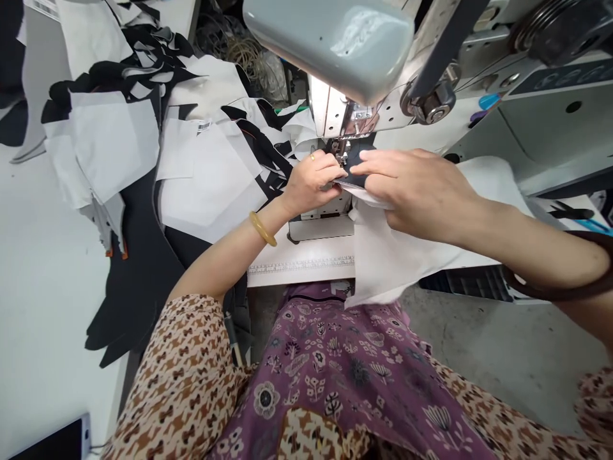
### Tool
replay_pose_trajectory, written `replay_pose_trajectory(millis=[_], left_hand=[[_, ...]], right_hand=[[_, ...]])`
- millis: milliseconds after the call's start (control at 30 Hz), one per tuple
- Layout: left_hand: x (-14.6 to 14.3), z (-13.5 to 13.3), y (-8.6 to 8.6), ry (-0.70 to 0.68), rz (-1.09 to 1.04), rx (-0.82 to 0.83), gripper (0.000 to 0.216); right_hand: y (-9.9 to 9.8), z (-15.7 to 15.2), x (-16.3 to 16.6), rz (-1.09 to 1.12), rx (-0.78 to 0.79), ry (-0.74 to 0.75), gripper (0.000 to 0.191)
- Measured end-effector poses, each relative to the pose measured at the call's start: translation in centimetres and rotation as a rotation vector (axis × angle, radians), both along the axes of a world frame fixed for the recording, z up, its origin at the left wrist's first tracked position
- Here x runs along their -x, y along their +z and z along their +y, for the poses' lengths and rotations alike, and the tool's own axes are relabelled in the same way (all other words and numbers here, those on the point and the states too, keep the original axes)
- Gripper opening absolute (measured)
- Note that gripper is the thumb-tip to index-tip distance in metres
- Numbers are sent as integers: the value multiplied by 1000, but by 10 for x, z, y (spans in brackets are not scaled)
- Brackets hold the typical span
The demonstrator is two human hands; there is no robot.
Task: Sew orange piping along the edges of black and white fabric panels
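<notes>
My left hand (312,181) is curled, its fingertips pinching the edge of a dark fabric piece (355,167) just in front of the presser foot (341,153) of a grey sewing machine (364,57). My right hand (421,191) lies flat with fingers stretched out, pressing on the same dark piece and on the white fabric (397,255) that hangs off the machine bed toward my lap. A yellow bangle (262,229) sits on my left wrist and a dark bangle (565,291) on my right.
A heap of white and black cut fabric pieces (191,147) covers the table to the left. Black pieces (138,275) hang over the table edge. A phone (62,441) lies at the bottom left. A ruler strip (301,265) runs along the machine bed's front edge.
</notes>
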State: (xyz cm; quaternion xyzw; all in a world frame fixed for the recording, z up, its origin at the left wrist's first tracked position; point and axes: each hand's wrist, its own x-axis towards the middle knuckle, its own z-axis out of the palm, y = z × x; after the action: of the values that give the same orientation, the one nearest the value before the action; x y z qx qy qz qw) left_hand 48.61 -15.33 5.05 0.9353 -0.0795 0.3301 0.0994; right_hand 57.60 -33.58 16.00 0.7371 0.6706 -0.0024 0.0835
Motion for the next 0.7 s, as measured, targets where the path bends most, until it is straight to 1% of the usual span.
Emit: replay_pose_trajectory(millis=[67, 133, 167, 267, 333, 400, 467, 567, 633, 700], left_hand=[[2, 2, 4, 2, 30, -16, 24], [4, 4, 8, -5, 47, -103, 26], [6, 5, 10, -14, 41, -168, 26], [10, 5, 10, -56, -76, -388, 24], [13, 1, 5, -64, -177, -471, 22], [13, -5, -2, -44, -229, -464, 21], [13, -9, -10, -17, -251, -411, 18], [12, -13, -18, 24, -245, -342, 17], [11, -12, -21, 48, -191, -304, 18], [11, -11, -22, 95, -187, -303, 20]], right_hand=[[6, 8, 6, -11, 58, -27, 14], [8, 12, 14, -18, 60, -35, 15], [7, 13, 19, -19, 38, -4, 17], [-6, 8, 26, -33, -20, 126, 27], [-16, 1, 24, -55, -45, 169, 29], [-22, -4, 18, -59, -55, 172, 29], [-22, -7, 10, -39, -46, 160, 29], [-16, -7, 2, -15, -34, 141, 28], [-12, -3, 1, -13, -35, 136, 28], [-7, 1, 2, -19, -35, 128, 27]])
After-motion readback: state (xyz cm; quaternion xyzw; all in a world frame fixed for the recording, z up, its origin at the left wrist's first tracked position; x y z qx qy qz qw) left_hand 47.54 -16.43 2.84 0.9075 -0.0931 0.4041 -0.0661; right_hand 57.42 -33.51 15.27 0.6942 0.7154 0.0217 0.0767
